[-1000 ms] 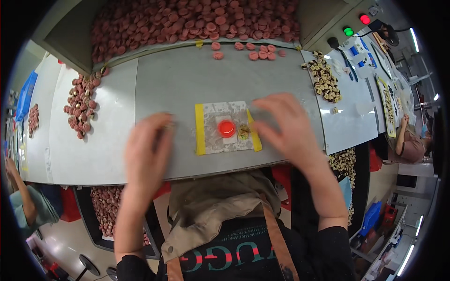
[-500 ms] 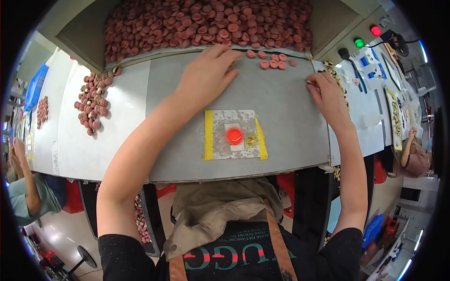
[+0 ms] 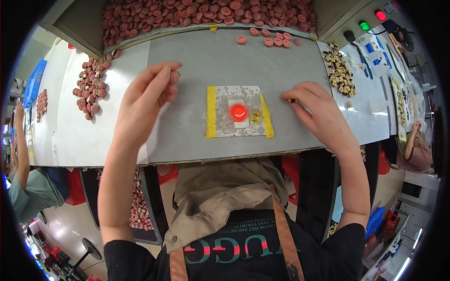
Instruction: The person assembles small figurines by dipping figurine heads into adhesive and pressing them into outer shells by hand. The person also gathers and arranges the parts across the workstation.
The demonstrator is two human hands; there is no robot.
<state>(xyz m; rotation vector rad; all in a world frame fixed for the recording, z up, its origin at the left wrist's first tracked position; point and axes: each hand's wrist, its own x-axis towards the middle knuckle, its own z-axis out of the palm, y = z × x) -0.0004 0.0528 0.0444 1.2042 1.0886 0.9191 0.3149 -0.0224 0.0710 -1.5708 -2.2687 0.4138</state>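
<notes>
My left hand (image 3: 146,100) is raised over the left part of the grey tabletop, its fingers closed on a small round pink scalloped cap (image 3: 175,77). Over the right side, my right hand (image 3: 318,112) pinches a tiny dark piece (image 3: 291,100) between thumb and fingers; most of it is hidden. Between the hands lies a stained whitish mat (image 3: 220,127) edged with yellow tape. A round fixture glowing red (image 3: 239,112) sits on it, beside a small clear yellowish disc (image 3: 255,117). Several loose pink caps (image 3: 278,42) lie beyond the mat.
A large heap of pink caps (image 3: 206,13) fills the bin at the back. Pink-and-cream pieces (image 3: 91,89) are piled at left, and small black-and-cream pieces (image 3: 338,70) at right. Pliers (image 3: 363,61) lie farther right. Other people sit at both sides.
My left hand has come back and leftward from the far edge, now showing a pink cap. My right hand has moved inward from beside the black-and-cream pile. The view has shifted slightly.
</notes>
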